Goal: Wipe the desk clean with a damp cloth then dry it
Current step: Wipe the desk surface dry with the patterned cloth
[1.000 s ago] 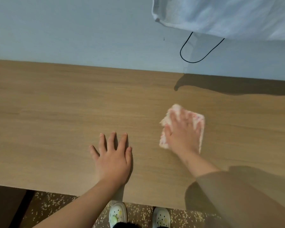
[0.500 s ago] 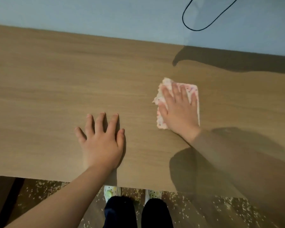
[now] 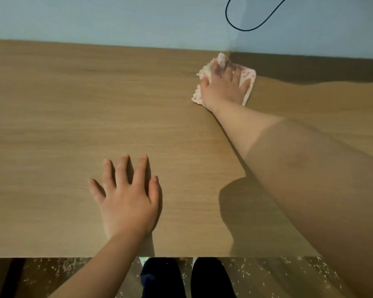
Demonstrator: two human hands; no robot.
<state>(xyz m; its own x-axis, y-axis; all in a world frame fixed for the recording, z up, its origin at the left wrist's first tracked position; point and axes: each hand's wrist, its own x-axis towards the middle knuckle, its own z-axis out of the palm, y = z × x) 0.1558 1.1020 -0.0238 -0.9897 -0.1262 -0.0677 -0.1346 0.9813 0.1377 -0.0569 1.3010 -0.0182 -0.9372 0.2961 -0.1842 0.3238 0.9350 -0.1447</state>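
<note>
Counter [image 3: 73, 104]: smooth wood-grain laminate, straight front edge. Right grip [image 3: 222, 89] lies flat, fingers straight, pressing a rumpled white cloth [image 3: 249, 77] with pink speckles at the far edge by the pale wall [image 3: 95, 18]. Left grip [image 3: 127, 203] flat, fingers splayed, holding nothing, near the front edge.

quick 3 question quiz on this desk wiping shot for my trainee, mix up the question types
1. Multiple choice: where on the desk is the cloth? A) at the front edge B) near the back edge, by the wall C) hanging off the left side
2. True or false: the right hand holds the cloth lifted off the desk.
3. Fill in: the left hand lies ___ on the desk, fingers spread.
Key: 1 B; 2 false, it presses the cloth down on the desk; 3 flat.
</note>
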